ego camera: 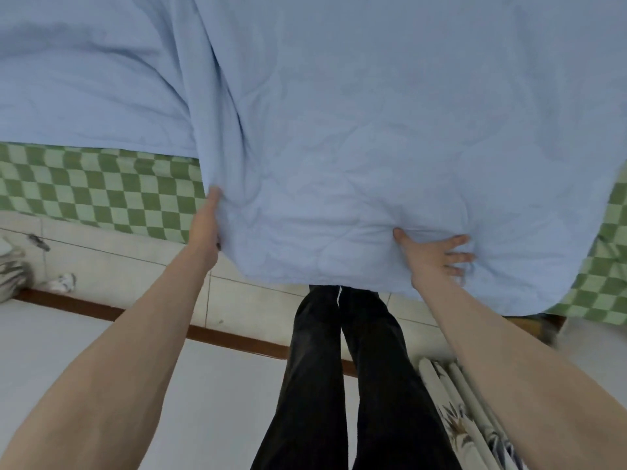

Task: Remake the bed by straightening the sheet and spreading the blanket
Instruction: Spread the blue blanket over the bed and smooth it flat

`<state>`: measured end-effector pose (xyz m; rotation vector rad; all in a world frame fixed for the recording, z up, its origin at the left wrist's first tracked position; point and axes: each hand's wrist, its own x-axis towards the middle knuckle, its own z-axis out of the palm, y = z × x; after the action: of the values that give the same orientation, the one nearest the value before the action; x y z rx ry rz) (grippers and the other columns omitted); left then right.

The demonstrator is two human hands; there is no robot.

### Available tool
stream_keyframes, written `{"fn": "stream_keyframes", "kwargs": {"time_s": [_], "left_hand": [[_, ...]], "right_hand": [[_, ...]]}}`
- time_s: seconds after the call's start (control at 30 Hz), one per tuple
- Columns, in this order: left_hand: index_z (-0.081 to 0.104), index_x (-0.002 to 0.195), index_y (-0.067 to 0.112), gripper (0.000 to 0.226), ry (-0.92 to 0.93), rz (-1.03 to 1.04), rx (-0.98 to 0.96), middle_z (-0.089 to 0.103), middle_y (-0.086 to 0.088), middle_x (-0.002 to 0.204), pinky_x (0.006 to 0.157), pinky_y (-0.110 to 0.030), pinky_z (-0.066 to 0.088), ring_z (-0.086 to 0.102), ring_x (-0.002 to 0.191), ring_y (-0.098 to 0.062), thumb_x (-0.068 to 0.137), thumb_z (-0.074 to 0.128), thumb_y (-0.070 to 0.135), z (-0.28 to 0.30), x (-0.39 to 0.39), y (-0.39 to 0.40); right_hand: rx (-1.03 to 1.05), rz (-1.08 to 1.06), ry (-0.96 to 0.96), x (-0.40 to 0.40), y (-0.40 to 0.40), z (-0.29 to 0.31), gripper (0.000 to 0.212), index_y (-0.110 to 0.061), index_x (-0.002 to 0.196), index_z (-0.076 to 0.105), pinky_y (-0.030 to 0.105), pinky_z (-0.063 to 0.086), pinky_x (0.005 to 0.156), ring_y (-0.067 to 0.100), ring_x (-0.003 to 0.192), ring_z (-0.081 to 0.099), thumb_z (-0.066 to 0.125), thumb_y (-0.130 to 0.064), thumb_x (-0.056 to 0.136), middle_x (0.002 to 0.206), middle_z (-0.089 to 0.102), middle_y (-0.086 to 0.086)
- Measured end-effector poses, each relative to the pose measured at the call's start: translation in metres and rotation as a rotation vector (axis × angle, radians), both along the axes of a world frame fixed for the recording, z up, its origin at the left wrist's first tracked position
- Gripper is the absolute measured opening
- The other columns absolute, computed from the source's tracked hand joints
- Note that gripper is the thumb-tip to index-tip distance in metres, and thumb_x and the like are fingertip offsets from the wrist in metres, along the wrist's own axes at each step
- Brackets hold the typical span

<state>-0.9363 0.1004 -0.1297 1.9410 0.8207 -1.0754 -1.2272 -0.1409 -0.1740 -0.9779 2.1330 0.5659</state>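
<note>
A light blue quilted blanket (339,113) covers most of the bed and hangs over its near edge. Under it lies a green and white checked sheet (95,191), showing at the left and at the far right. My left hand (207,222) grips the blanket's left fold, fingers tucked behind the cloth. My right hand (434,256) lies on the hanging edge of the blanket with the fingers spread, the thumb pressed into a crease. Whether the right hand grasps the cloth cannot be told.
The bed's white side panel (135,266) with a brown base strip (220,337) runs across below the sheet. My legs in black trousers (339,385) stand against it. Patterned cloth (475,418) lies at lower right, striped fabric and a white object at far left.
</note>
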Motion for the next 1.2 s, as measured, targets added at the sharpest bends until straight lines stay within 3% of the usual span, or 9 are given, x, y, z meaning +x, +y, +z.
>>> {"fn": "stream_keyframes", "kwargs": {"time_s": [0.1, 0.33, 0.47, 0.6, 0.7, 0.77, 0.9, 1.0, 1.2], "left_hand": [[0.071, 0.112, 0.027, 0.067, -0.030, 0.178, -0.032, 0.078, 0.006, 0.104, 0.078, -0.038, 0.060, 0.072, 0.098, -0.019, 0.084, 0.045, 0.082, -0.002, 0.037, -0.017], [0.070, 0.126, 0.019, 0.066, -0.075, 0.161, -0.076, 0.075, 0.003, 0.116, 0.094, -0.041, 0.059, 0.072, 0.105, -0.020, 0.073, 0.084, 0.055, -0.020, 0.107, -0.060], [0.072, 0.119, 0.013, 0.048, -0.029, 0.201, 0.003, 0.076, -0.006, 0.114, 0.086, -0.046, 0.062, 0.072, 0.101, -0.025, 0.080, 0.084, 0.038, -0.038, 0.124, -0.051], [0.056, 0.136, 0.013, 0.069, -0.015, 0.268, -0.004, 0.065, -0.006, 0.122, 0.094, -0.040, 0.058, 0.066, 0.107, -0.025, 0.083, 0.079, 0.052, -0.045, 0.140, -0.041], [0.054, 0.135, 0.017, 0.048, -0.164, 0.237, -0.017, 0.064, -0.002, 0.125, 0.087, -0.024, 0.051, 0.059, 0.096, -0.015, 0.096, 0.067, 0.043, -0.043, 0.151, -0.044], [0.051, 0.143, 0.014, 0.046, -0.234, 0.244, -0.008, 0.060, -0.006, 0.138, 0.093, -0.027, 0.046, 0.057, 0.103, -0.019, 0.104, 0.056, 0.037, -0.045, 0.152, -0.043], [0.048, 0.146, 0.007, 0.049, -0.058, 0.153, 0.213, 0.055, -0.017, 0.144, 0.098, -0.045, 0.052, 0.059, 0.125, -0.035, 0.107, 0.035, 0.034, -0.030, 0.152, 0.043], [0.043, 0.150, 0.006, 0.048, -0.102, 0.186, 0.359, 0.049, -0.020, 0.149, 0.100, -0.047, 0.049, 0.054, 0.130, -0.038, 0.107, 0.035, 0.026, -0.016, 0.180, 0.152], [0.068, 0.108, 0.029, 0.031, -0.184, 0.357, 0.095, 0.072, 0.010, 0.109, 0.080, -0.028, 0.057, 0.068, 0.102, -0.012, 0.084, 0.072, 0.048, -0.007, 0.255, 0.215]], "right_hand": [[-0.093, -0.036, -0.077, 0.008, 0.014, 0.008, 0.135, -0.021, 0.160, -0.014, 0.050, -0.001, 0.125, 0.041, 0.154, -0.006, 0.081, -0.059, 0.071, 0.165, -0.020, 0.019], [-0.048, 0.029, -0.372, 0.135, 0.111, 0.019, 0.123, -0.024, 0.161, -0.007, 0.043, 0.004, 0.126, 0.039, 0.154, -0.004, 0.081, -0.049, 0.078, 0.166, -0.018, 0.015], [0.032, 0.015, -0.241, 0.180, 0.121, 0.007, 0.139, -0.022, 0.158, -0.020, 0.049, -0.007, 0.124, 0.045, 0.151, -0.017, 0.081, -0.061, 0.071, 0.161, -0.031, 0.019], [-0.037, -0.029, -0.157, 0.188, 0.122, -0.010, 0.154, -0.025, 0.155, -0.026, 0.062, -0.001, 0.121, 0.047, 0.148, -0.023, 0.084, -0.069, 0.058, 0.159, -0.035, 0.016], [-0.091, -0.014, -0.105, 0.196, 0.128, -0.018, 0.154, -0.024, 0.156, -0.024, 0.064, 0.002, 0.120, 0.049, 0.148, -0.020, 0.084, -0.069, 0.056, 0.160, -0.032, 0.018], [-0.108, -0.030, -0.067, 0.202, 0.128, -0.019, 0.153, -0.025, 0.157, -0.022, 0.065, 0.003, 0.119, 0.049, 0.149, -0.016, 0.086, -0.066, 0.057, 0.162, -0.030, 0.018], [-0.102, -0.045, -0.021, 0.210, 0.128, -0.007, 0.149, -0.030, 0.158, -0.019, 0.064, 0.005, 0.118, 0.044, 0.152, -0.012, 0.086, -0.065, 0.058, 0.164, -0.028, 0.012], [-0.105, -0.062, -0.032, 0.211, 0.132, 0.009, 0.142, -0.029, 0.160, -0.014, 0.061, 0.006, 0.122, 0.039, 0.154, -0.010, 0.085, -0.063, 0.064, 0.165, -0.023, 0.011], [-0.122, -0.319, -0.039, 0.270, 0.186, 0.009, 0.134, -0.029, 0.160, -0.007, 0.057, 0.013, 0.119, 0.036, 0.152, 0.006, 0.077, -0.072, 0.065, 0.167, -0.014, 0.007]]}}
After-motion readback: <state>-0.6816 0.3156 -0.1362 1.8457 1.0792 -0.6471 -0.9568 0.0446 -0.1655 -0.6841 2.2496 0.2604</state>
